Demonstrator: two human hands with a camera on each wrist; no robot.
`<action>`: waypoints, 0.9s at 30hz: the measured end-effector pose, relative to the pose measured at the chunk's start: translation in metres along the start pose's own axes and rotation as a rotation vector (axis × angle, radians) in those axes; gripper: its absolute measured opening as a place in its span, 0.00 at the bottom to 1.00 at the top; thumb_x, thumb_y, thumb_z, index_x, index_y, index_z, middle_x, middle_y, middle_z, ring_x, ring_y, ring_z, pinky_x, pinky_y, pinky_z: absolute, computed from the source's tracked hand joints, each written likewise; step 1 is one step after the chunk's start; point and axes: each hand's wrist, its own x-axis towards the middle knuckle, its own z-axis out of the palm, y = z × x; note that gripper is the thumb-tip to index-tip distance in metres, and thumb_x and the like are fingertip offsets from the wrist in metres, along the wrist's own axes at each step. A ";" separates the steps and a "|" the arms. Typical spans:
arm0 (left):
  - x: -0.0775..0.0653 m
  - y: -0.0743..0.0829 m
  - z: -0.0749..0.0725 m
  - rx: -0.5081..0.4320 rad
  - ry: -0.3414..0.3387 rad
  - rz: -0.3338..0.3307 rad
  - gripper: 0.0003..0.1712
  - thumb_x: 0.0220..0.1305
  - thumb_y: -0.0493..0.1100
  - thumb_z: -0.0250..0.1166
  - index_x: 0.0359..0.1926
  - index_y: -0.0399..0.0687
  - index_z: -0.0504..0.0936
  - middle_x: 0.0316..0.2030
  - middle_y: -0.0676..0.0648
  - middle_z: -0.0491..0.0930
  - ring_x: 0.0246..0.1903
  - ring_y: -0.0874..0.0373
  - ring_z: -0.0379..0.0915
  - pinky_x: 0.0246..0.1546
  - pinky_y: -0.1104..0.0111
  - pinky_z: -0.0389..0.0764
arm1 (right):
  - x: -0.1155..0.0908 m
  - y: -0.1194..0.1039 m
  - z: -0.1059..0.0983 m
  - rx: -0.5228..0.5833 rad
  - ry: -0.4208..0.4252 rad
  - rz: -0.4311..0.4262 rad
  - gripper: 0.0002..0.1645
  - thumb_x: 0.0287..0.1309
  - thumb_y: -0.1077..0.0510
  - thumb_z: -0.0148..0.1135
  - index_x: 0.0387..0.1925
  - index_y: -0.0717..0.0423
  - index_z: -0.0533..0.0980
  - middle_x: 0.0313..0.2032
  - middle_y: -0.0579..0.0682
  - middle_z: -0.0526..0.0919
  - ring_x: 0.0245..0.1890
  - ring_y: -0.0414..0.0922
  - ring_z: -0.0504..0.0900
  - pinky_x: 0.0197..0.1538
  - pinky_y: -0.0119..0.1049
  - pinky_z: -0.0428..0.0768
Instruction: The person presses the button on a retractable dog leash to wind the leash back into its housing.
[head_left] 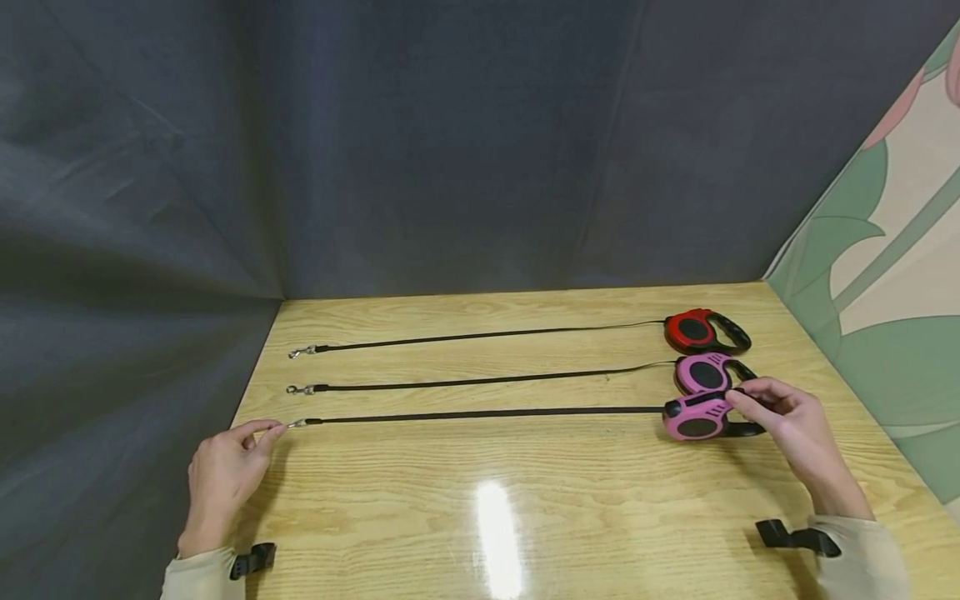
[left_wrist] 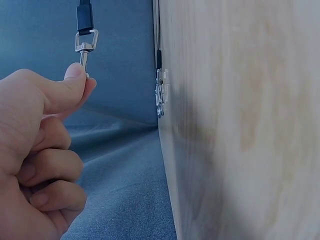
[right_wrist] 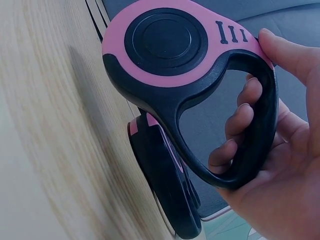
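My left hand (head_left: 228,477) pinches the metal snap hook (left_wrist: 84,54) of a retractable dog leash between thumb and forefinger, the other fingers curled in. From that hook a black strap (head_left: 487,413) runs straight across to the pink leash casing (head_left: 696,427). My right hand (head_left: 787,423) grips the casing's black handle (right_wrist: 265,125), fingers passing through its loop and thumb on the top edge. Held upright, this casing overlaps a second pink leash (head_left: 702,373) lying behind it. In the right wrist view the lying leash (right_wrist: 162,180) shows below the held one.
A red retractable leash (head_left: 688,328) lies at the back right of the wooden table (head_left: 375,500). Two more straps stretch left, ending in snap hooks (head_left: 300,389). Dark cloth (head_left: 450,150) walls the back and left; a floral panel (head_left: 885,275) borders the right.
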 end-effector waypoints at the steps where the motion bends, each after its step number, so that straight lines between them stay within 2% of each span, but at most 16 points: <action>1: 0.000 0.000 0.000 -0.001 0.002 -0.001 0.18 0.72 0.55 0.72 0.48 0.47 0.94 0.15 0.54 0.69 0.13 0.58 0.57 0.18 0.65 0.60 | 0.000 0.000 0.000 0.003 -0.001 0.000 0.07 0.74 0.60 0.65 0.42 0.45 0.85 0.34 0.29 0.85 0.37 0.29 0.80 0.41 0.24 0.74; 8: -0.001 0.001 -0.001 -0.005 0.009 -0.001 0.17 0.71 0.55 0.72 0.47 0.48 0.94 0.15 0.55 0.68 0.13 0.59 0.55 0.19 0.65 0.59 | 0.003 -0.001 0.002 0.034 -0.019 0.009 0.08 0.73 0.62 0.66 0.42 0.45 0.85 0.34 0.28 0.85 0.38 0.29 0.80 0.42 0.23 0.74; 15: 0.001 0.002 0.002 -0.010 0.033 0.057 0.15 0.70 0.53 0.73 0.45 0.47 0.94 0.14 0.55 0.68 0.12 0.60 0.54 0.17 0.67 0.60 | 0.000 0.000 0.001 0.059 -0.014 -0.005 0.09 0.73 0.64 0.65 0.42 0.46 0.85 0.33 0.29 0.85 0.37 0.29 0.80 0.41 0.22 0.75; 23: 0.001 0.003 0.003 -0.004 0.051 0.081 0.14 0.69 0.52 0.74 0.44 0.47 0.94 0.14 0.56 0.67 0.11 0.60 0.54 0.16 0.67 0.59 | 0.003 -0.001 0.003 -0.006 -0.006 0.020 0.07 0.72 0.61 0.67 0.42 0.43 0.85 0.34 0.27 0.83 0.38 0.29 0.78 0.41 0.23 0.74; 27: 0.000 0.003 0.004 0.002 0.045 0.078 0.15 0.69 0.53 0.74 0.45 0.48 0.94 0.14 0.56 0.68 0.11 0.60 0.55 0.16 0.67 0.60 | 0.003 0.000 0.005 -0.001 -0.017 0.014 0.07 0.72 0.61 0.67 0.42 0.44 0.85 0.34 0.27 0.84 0.38 0.29 0.79 0.41 0.24 0.74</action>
